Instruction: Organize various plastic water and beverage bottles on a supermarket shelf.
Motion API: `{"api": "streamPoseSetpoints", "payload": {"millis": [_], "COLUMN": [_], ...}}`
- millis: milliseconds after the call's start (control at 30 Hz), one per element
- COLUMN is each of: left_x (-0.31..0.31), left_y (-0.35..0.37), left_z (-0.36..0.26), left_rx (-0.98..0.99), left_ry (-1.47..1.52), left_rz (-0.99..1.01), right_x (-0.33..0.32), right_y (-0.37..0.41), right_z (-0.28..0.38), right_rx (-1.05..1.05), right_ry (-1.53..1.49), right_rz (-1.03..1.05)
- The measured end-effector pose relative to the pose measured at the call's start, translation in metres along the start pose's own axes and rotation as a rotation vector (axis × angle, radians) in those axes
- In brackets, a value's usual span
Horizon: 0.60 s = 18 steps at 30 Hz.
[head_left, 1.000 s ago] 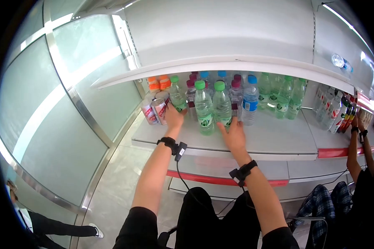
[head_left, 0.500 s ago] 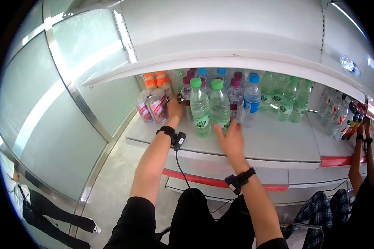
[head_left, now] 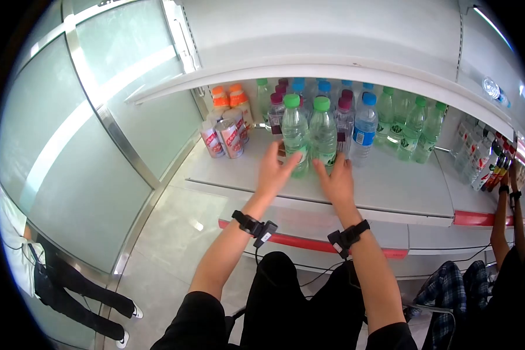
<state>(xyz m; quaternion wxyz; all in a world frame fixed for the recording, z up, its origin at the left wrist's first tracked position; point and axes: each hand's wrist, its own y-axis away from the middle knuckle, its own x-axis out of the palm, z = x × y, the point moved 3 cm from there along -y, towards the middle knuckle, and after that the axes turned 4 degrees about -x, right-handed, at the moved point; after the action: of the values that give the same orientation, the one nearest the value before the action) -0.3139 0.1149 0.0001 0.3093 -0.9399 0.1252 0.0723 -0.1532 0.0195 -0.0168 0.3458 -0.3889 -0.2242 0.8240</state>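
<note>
Two clear green bottles with green caps stand upright side by side at the front of the shelf, the left bottle close beside the right bottle. My left hand is at the lower left of the left bottle, thumb and fingers apart; contact is hard to tell. Around the lower part of the right bottle, my right hand has its thumb on one side and fingers on the other, loosely spread. A blue-capped water bottle stands to the right, and purple-capped bottles are behind.
Red-and-white cans and orange-capped bottles are at the shelf's left end. More green bottles stand to the right. An upper shelf edge overhangs everything. A person stands left; another person's arms are at far right.
My left hand has moved right from the cans to the left green bottle. My right hand stays near the right green bottle. The camera view has shifted slightly.
</note>
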Motion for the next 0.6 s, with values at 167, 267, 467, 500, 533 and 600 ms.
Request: {"api": "streamPoseSetpoints", "payload": {"millis": [167,267,467,500,533,600], "left_x": [0.015,0.005,-0.033,-0.039,-0.045,-0.052], "left_y": [0.000,0.000,0.006,0.001,-0.006,-0.026], "left_z": [0.005,0.010,0.022,0.019,0.024,0.037], "left_rx": [0.071,-0.059,0.053,0.132,0.125,-0.018], "left_ry": [-0.122,-0.092,-0.227,-0.214,-0.219,-0.341], "left_rz": [-0.100,-0.063,-0.386,-0.471,-0.472,-0.418], "right_x": [-0.003,-0.004,0.004,0.003,0.002,0.002], "right_y": [-0.003,-0.002,0.001,-0.001,-0.001,-0.002], "right_z": [0.000,0.000,-0.007,-0.007,-0.007,-0.007], "right_rx": [0.010,0.052,0.006,0.009,0.012,0.016], "right_ry": [0.042,0.035,0.036,0.027,0.019,0.022], "right_rz": [0.018,0.026,-0.007,0.015,0.037,0.049]}}
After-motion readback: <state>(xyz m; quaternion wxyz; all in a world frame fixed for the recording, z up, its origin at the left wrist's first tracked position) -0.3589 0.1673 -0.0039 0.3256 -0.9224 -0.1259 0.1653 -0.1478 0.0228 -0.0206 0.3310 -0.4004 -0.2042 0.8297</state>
